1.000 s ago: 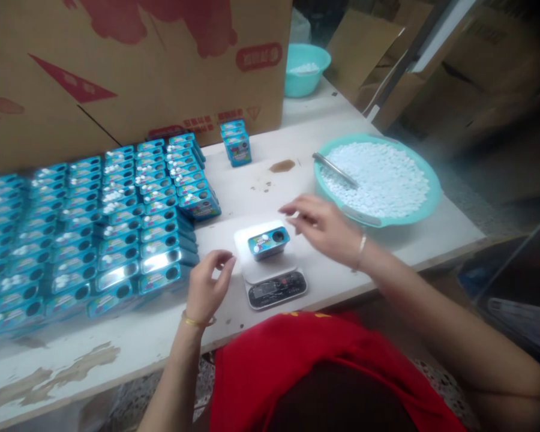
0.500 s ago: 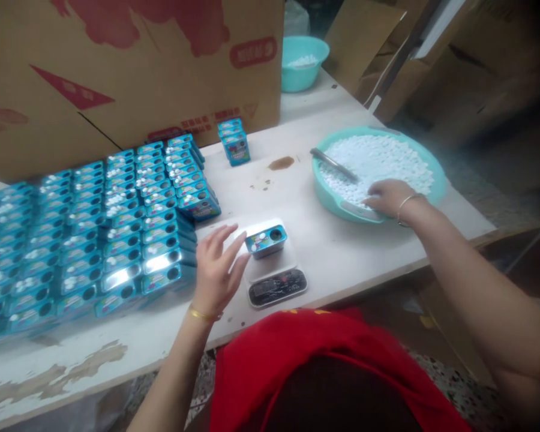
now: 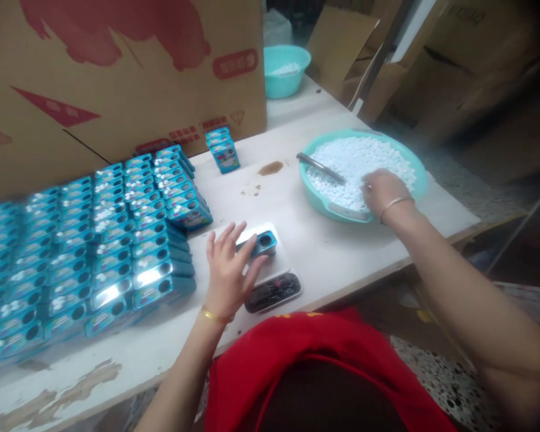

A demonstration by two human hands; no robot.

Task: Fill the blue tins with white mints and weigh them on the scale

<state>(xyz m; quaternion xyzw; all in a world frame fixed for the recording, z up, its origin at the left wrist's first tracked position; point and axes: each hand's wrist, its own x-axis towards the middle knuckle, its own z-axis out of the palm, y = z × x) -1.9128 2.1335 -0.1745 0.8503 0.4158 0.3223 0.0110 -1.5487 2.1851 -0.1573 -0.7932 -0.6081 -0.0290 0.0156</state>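
Blue and glossy, a small container (image 3: 266, 242) sits on the white platform of a scale (image 3: 281, 263), its round dark opening facing up; the left hand (image 3: 228, 269) is over its left end, fingers and thumb spread apart, though whether they touch it I cannot tell. The right hand (image 3: 387, 192) is at the near right part of a turquoise basin (image 3: 326, 205), fingertips curled down at the white pellets (image 3: 364, 155); whether they are pinched together on any is hidden. A metal tool (image 3: 320, 167) leans in the same basin, apart from that hand; to the left, rows of like containers (image 3: 117, 243) stand close together, with a smaller group (image 3: 225, 153) beside the large carton (image 3: 139, 90).

The step in hand looks like picking up a few pellets while the container rests on the scale; as I judge it, the next move calls for a light fingertip grasp at the basin, and for the left hand to avoid pressing on the platform.
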